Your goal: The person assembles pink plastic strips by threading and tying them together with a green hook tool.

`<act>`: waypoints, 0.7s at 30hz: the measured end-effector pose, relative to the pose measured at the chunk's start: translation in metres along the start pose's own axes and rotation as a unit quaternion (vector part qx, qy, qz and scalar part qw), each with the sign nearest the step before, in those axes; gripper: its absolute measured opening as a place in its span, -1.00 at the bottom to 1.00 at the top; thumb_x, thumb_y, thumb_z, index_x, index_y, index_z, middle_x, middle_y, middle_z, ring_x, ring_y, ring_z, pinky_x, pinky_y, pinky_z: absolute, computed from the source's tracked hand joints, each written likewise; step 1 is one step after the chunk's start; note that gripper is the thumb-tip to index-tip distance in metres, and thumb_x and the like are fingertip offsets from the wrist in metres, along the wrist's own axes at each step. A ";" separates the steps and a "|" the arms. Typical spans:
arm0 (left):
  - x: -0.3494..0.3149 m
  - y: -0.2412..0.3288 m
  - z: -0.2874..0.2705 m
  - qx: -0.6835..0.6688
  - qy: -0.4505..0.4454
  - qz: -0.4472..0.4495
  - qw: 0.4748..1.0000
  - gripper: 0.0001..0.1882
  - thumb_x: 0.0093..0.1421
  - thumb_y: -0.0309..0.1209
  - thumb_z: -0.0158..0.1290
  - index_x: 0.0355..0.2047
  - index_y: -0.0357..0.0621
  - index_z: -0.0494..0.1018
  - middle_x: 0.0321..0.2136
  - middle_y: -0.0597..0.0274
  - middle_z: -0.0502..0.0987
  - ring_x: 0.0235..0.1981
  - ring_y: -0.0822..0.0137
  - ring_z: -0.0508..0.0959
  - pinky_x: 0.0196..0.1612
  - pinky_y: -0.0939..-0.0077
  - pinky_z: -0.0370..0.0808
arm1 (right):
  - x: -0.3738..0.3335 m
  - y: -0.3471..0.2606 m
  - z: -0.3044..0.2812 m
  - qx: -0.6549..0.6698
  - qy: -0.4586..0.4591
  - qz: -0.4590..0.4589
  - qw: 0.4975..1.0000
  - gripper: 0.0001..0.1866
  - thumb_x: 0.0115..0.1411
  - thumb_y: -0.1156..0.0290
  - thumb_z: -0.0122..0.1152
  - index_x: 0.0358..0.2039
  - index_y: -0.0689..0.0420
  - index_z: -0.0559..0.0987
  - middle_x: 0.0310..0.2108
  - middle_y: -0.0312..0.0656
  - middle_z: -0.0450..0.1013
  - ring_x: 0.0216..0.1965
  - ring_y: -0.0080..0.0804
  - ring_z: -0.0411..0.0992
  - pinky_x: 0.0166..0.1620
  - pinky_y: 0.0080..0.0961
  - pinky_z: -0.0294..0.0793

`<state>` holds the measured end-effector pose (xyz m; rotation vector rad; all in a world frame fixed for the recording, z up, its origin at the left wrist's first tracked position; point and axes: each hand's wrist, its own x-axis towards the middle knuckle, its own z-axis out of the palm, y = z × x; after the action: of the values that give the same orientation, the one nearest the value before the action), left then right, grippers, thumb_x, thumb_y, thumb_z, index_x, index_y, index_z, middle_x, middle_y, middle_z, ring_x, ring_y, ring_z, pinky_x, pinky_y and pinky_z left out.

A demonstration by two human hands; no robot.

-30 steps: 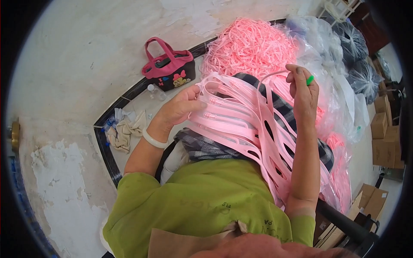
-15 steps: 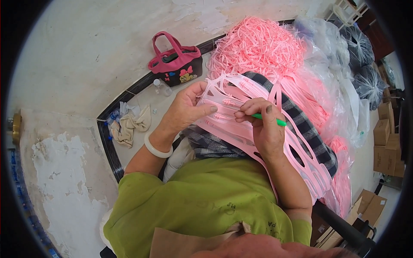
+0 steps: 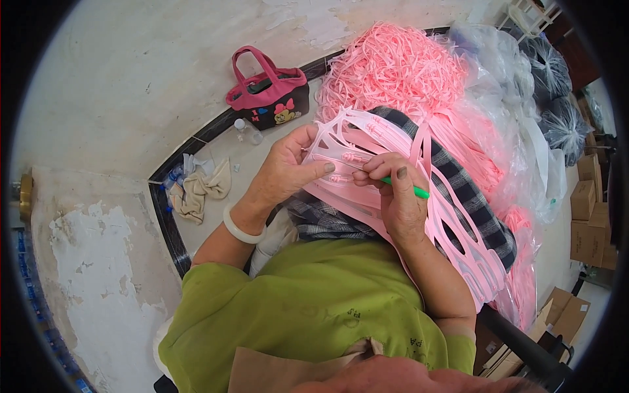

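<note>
Across my lap lies a pink, flexible sheet [image 3: 462,252] with long cut-out openings and small raised shapes near its far end. The thumb and fingers of my left hand [image 3: 278,171] pinch its left edge. My right hand [image 3: 403,208] is closed around a thin tool with a green handle [image 3: 419,192]; the tool's tip, close to the raised shapes, is too fine to make out. Beneath the sheet, a dark checked cloth [image 3: 503,245] covers my lap.
A large heap of pink strips [image 3: 396,75] lies beyond my lap, beside clear plastic bags [image 3: 504,85]. A pink and black handbag [image 3: 272,101], a small bottle [image 3: 249,133] and a beige cloth [image 3: 203,190] are on the floor at left. Cartons [image 3: 588,239] stand at right.
My right hand has shifted slightly left with the green-handled tool. My left hand keeps its pinch on the sheet, nearly in the same place.
</note>
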<state>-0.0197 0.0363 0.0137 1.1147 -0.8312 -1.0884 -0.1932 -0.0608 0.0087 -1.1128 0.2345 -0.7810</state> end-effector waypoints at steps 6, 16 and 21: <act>-0.001 0.002 0.003 0.006 0.011 -0.005 1.000 -0.62 0.02 -0.65 0.09 -0.11 -0.27 0.33 -0.21 0.32 0.44 -0.20 0.56 0.41 -0.09 0.64 0.35 | -0.002 0.002 0.001 -0.057 0.001 -0.024 0.998 -0.62 0.30 0.26 -0.14 -0.46 0.32 0.45 -0.37 -0.07 0.41 -0.30 -0.35 0.43 -0.18 -0.49 0.41; -0.008 0.007 0.008 0.112 0.042 0.052 0.991 -0.75 0.01 -0.66 0.07 -0.26 -0.28 0.35 -0.32 0.31 0.45 -0.31 0.61 0.41 -0.25 0.70 0.39 | 0.001 -0.004 0.006 -0.354 -0.062 -0.212 0.909 -0.97 0.04 0.58 0.09 -0.50 0.26 0.47 -0.45 -0.07 0.44 -0.43 -0.26 0.43 -0.37 -0.49 0.42; -0.015 0.019 0.011 0.122 0.032 0.073 0.989 -0.75 0.02 -0.65 0.08 -0.27 -0.26 0.34 -0.32 0.30 0.45 -0.33 0.62 0.42 -0.30 0.73 0.39 | 0.006 -0.008 -0.010 -0.422 -0.040 -0.241 0.873 -0.95 0.04 0.57 0.09 -0.51 0.28 0.48 -0.46 -0.08 0.43 -0.44 -0.24 0.43 -0.37 -0.48 0.42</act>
<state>-0.0294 0.0486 0.0353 1.2645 -0.9977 -0.8395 -0.1976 -0.0731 0.0122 -2.0854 0.2345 -1.1122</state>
